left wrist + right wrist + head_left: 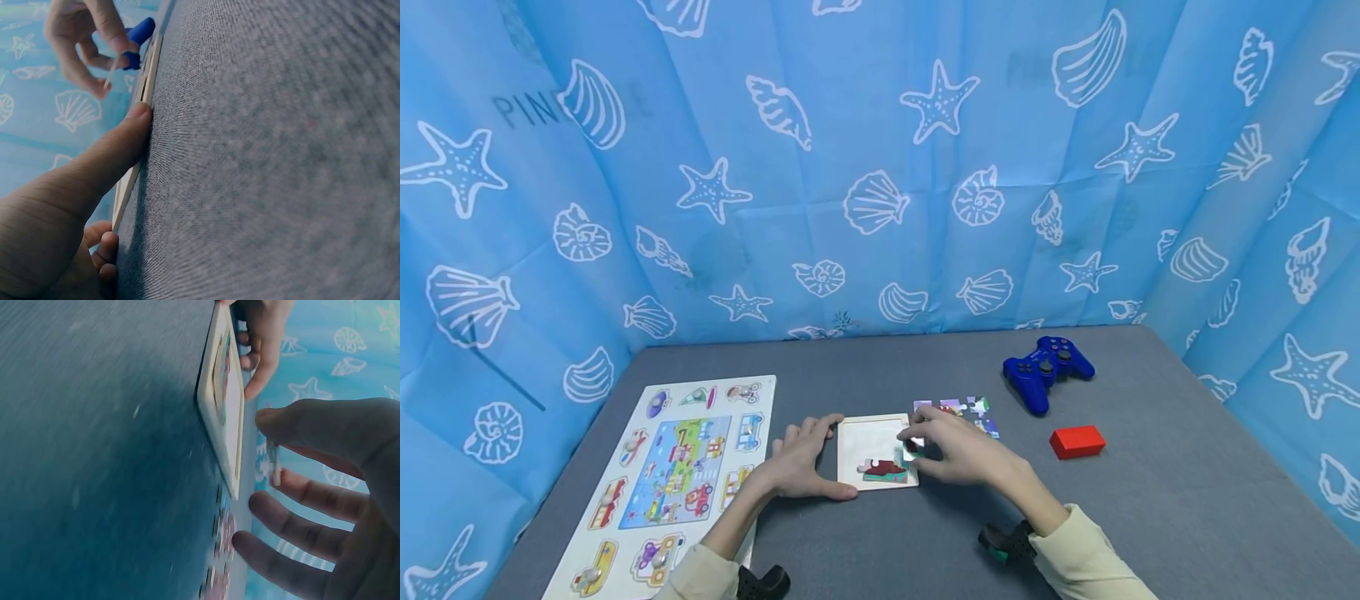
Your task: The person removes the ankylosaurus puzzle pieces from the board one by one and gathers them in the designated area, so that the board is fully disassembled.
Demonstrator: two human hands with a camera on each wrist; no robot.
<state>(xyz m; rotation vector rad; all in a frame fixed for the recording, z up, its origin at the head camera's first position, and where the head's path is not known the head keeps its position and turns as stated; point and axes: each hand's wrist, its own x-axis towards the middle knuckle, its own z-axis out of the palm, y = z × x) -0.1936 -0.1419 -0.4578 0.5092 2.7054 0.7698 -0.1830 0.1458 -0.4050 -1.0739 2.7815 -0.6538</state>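
A small square wooden puzzle tray lies on the table, with a few joined dark red and teal jigsaw pieces along its near side. My left hand holds the tray at its left, thumb on the near edge and forefinger by the far left corner. Above the tray's right side, my right hand pinches a jigsaw piece between thumb and fingertips. The right wrist view shows that thin piece on edge, raised off the tray, its other fingers spread.
Several loose jigsaw pieces lie behind the right hand. Farther right are a blue game controller and a red block. A large peg puzzle board lies at the left. A blue shell-patterned curtain borders the table.
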